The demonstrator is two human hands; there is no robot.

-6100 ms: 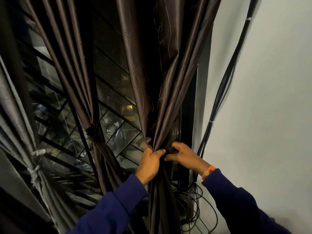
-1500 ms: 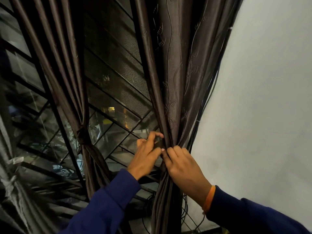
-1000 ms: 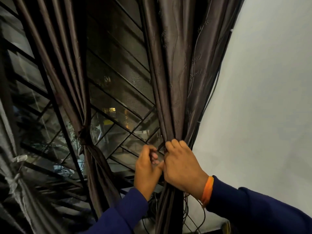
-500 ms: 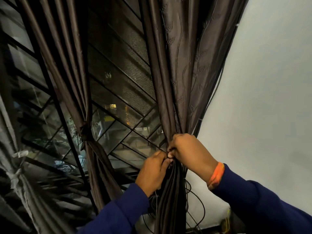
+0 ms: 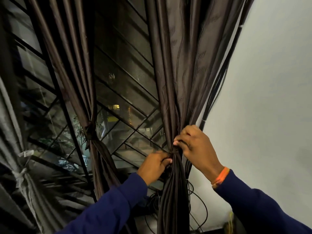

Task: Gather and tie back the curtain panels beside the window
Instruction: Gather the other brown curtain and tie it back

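A dark brown curtain panel (image 5: 179, 78) hangs at the window's right edge, bunched into a narrow waist at mid height. A thin dark tie (image 5: 174, 152) circles that waist. My left hand (image 5: 154, 166) pinches the tie and fabric from the left. From the right, my right hand (image 5: 195, 146) grips the gathered folds and the tie just above. A second brown panel (image 5: 74, 73) further left is knotted at its waist (image 5: 90, 132).
A grey curtain (image 5: 11, 132) tied with a pale strip hangs at far left. Behind the panels is the window grille (image 5: 121, 92) with dark glass. Black cables (image 5: 217, 92) run down the white wall (image 5: 270, 98) beside the right panel and coil near the floor.
Both hands have gone from holding the bunched right panel to working a tie around its waist. The right hand moved up over the bundle; the left came in under it.
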